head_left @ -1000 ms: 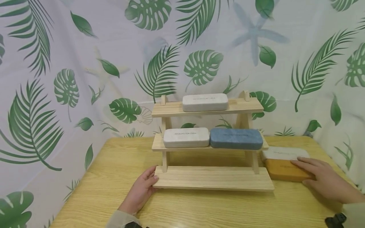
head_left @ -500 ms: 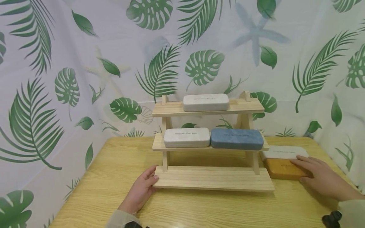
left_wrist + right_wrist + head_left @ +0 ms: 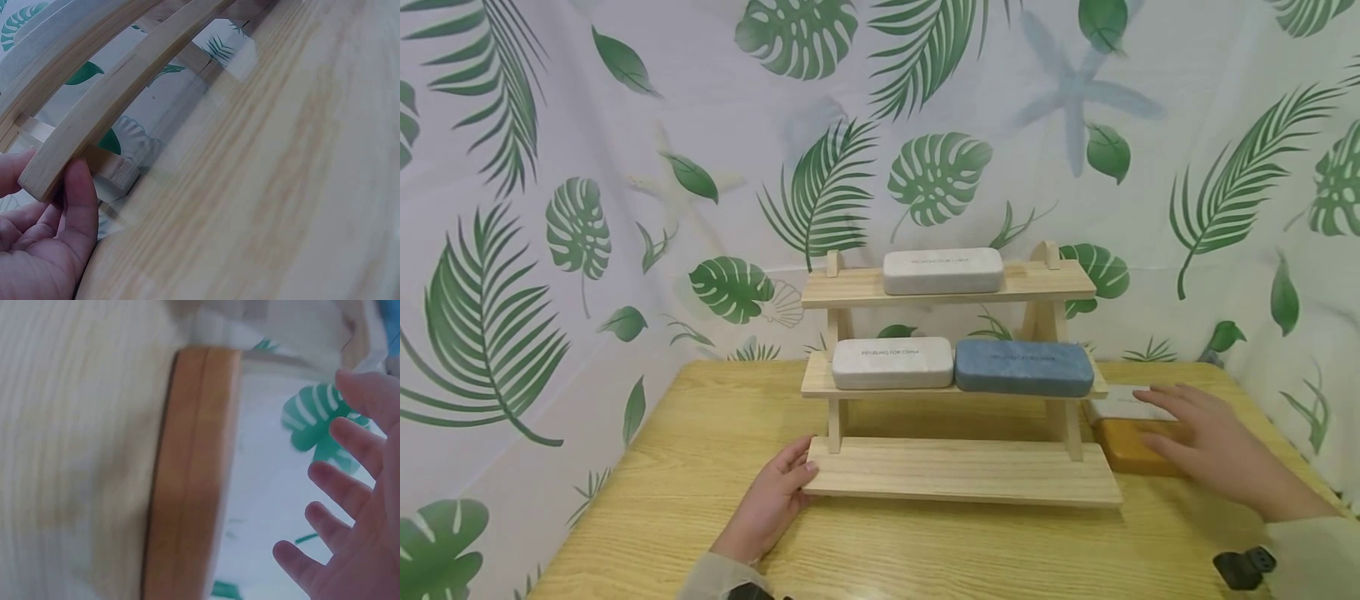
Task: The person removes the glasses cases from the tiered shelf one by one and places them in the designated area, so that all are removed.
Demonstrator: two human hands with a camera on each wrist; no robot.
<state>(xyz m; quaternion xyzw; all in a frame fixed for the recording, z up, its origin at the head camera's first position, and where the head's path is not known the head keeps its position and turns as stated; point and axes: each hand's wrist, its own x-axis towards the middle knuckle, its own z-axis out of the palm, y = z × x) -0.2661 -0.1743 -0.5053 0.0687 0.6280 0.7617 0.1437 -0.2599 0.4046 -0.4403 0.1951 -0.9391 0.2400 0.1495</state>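
Observation:
A three-tier wooden display stand (image 3: 962,472) stands on the table. My left hand (image 3: 769,500) grips the left end of its bottom board, thumb and fingers around the board's end (image 3: 47,175) in the left wrist view. Beyond the stand's right end lie an orange glasses case (image 3: 1123,447) and, just behind it, a white glasses case (image 3: 1111,405). Over these two hovers my right hand (image 3: 1213,450), fingers spread and partly hiding both. The right wrist view shows that hand (image 3: 359,525) holding nothing, apart from the orange case's seamed side (image 3: 190,481).
On the middle tier sit a white case (image 3: 892,367) and a blue case (image 3: 1024,371), side by side. Another white case (image 3: 943,273) lies on the top tier. A leaf-print cloth (image 3: 715,150) hangs behind the wooden table (image 3: 722,433).
My right hand has lifted off the orange case and moved left over the two cases. Earlier the orange case slid slightly back and left. My left hand stays in place on the stand.

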